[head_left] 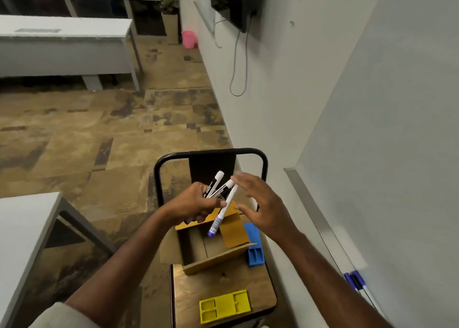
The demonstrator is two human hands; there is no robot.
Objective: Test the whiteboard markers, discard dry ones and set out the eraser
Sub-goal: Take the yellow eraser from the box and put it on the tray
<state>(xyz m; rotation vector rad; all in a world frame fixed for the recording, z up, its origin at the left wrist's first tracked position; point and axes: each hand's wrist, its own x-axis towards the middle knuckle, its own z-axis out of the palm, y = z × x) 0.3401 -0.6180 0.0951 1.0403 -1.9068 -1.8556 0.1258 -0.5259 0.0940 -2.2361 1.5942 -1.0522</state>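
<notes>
Left hand [198, 203] grips a fanned bundle of whiteboard markers [219, 191] above the open cardboard box [198, 250], which sits on the seat of a chair [223, 285] standing against the wall. Fingers are curled round the barrels near mid-length; white ends point up and away. One marker with a blue cap [222, 212] hangs lower and steeper than the rest, cap end down over the box, and looks loosely held, possibly slipping; whether the thumb still pins it I cannot tell. Right hand [263, 208] is open, fingers straight and spread, holding nothing; it sits just beside the bundle on its right, palm turned toward it. Judgement: the bundle is held over the box so a dropped marker falls back in, and the fan lets single markers be picked out; the right hand looks placed to take one for testing. Whiteboard [397, 154] lies to the right, within reach of that hand. More markers [355, 280], blue-capped, rest on the board's tray [318, 218], well apart from both hands, behind the right forearm. Two eraser-like blocks lie on the seat: a blue one [254, 250] touching the box's right side, below the right hand, and a yellow one [224, 305] nearer the seat's front edge, between the forearms. Neither is touched. Eraser step not yet done.
</notes>
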